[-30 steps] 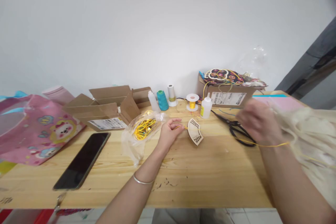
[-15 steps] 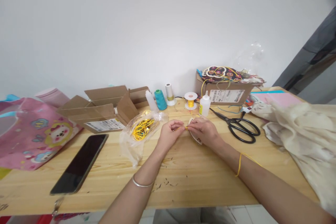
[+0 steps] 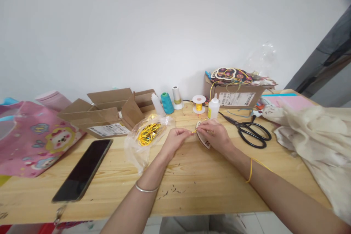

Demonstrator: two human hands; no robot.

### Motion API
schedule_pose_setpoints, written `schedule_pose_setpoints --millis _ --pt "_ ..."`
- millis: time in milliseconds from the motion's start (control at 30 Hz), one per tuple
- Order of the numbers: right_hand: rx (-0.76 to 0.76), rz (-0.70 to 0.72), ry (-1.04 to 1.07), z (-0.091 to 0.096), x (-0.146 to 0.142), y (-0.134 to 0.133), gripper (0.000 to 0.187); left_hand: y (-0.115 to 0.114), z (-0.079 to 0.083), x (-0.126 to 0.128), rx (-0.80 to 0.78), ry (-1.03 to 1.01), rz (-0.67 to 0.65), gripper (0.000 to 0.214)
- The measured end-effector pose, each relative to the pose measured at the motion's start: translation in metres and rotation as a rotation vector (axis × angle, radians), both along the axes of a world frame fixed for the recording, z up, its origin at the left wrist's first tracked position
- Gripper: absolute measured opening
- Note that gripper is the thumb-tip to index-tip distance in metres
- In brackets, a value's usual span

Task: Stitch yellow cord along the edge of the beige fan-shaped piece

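My left hand (image 3: pixel 177 139) pinches a short stretch of yellow cord (image 3: pixel 194 131) between thumb and forefinger. Close on its right, my right hand (image 3: pixel 215 135) has its fingers closed on the same cord. Partly under the right hand lies a flat pale piece with dark markings (image 3: pixel 203 140), its far part hidden by the fingers. A length of yellow cord also crosses my right forearm. Just behind the hands stand a spool of yellow cord (image 3: pixel 199 106) and a white squeeze bottle (image 3: pixel 213 109).
Black scissors (image 3: pixel 253 134) lie to the right, before a full cardboard box (image 3: pixel 238 97) and beige cloth (image 3: pixel 315 146). On the left are a phone (image 3: pixel 82 171), an open carton (image 3: pixel 104 117), a pink bag (image 3: pixel 41 139) and a plastic bag of yellow cord (image 3: pixel 149 134). Teal thread (image 3: pixel 167 103) stands behind.
My fingers have drawn slightly apart along the cord, the left hand moving a little left. More of the pale piece now shows beside the right hand.
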State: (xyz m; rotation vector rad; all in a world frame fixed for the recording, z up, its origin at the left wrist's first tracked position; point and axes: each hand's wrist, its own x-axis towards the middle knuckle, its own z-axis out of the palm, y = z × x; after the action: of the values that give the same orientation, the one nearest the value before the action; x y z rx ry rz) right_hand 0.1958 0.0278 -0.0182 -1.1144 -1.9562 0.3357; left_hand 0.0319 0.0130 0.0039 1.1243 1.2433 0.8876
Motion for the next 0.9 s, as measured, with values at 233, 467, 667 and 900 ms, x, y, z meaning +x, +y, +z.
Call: schedule_pose_setpoints --millis 233,467,667,900 --pt "0.004 -0.028 0.047 0.0 -0.001 0.0 0.016 0.0 -0.002 0.001 0.027 -0.004 0.019 0.023" --pt "0.035 -0.007 0.094 0.003 -0.002 -0.004 0.016 0.002 -0.008 0.002 0.036 -0.062 0.015 0.022" --pt "0.053 0.02 0.11 0.006 -0.004 -0.006 0.014 0.003 -0.01 0.005 0.109 -0.056 0.039 0.019" --pt "0.052 0.019 0.15 0.005 -0.004 -0.005 0.014 0.005 -0.014 0.005 0.185 -0.015 0.076 0.019"
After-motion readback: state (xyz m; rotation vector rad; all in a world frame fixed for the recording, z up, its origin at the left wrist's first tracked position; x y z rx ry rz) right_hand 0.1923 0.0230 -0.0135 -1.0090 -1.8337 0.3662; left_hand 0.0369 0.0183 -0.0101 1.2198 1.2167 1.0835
